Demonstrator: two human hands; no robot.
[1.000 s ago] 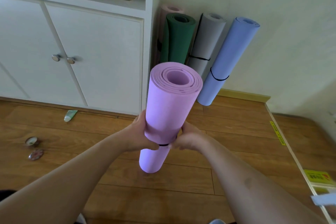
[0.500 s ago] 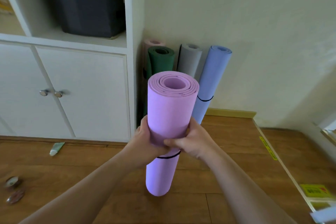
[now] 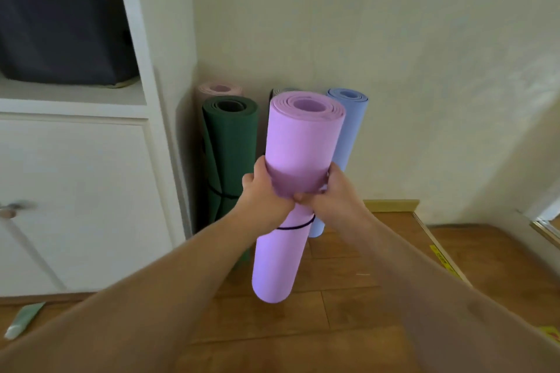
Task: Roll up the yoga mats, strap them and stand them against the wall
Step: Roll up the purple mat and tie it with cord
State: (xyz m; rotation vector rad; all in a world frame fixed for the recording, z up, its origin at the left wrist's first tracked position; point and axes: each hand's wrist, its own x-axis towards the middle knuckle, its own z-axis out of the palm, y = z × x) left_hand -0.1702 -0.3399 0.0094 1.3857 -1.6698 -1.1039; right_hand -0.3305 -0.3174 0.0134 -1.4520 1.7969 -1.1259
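Before the corner by the white cabinet, carrying a rolled purple mat upright, clear of the wooden floor. Gripping it at mid-length with both hands: left hand wrapping round the left side, fingers curled behind and thumb up along the roll; right hand clasping the right side, fingers curled round the front. Showing a thin dark strap already looped round the roll just below the hands, so rolling and strapping look done for this one.

Judging the step in hand as the last: bringing the mat over for standing against the wall. Waiting there already, leaning in the corner: a green mat nearest the cabinet, a pink mat behind it, a blue mat to the right, and a grey mat barely peeking out behind the purple roll.

Calling next, probably, for lowering the bottom end to the floor in front of or beside the others, tilting the top back until resting on wall or neighbours, then easing off the grip only once steady. Risking a slide on the smooth boards if leaned too far.
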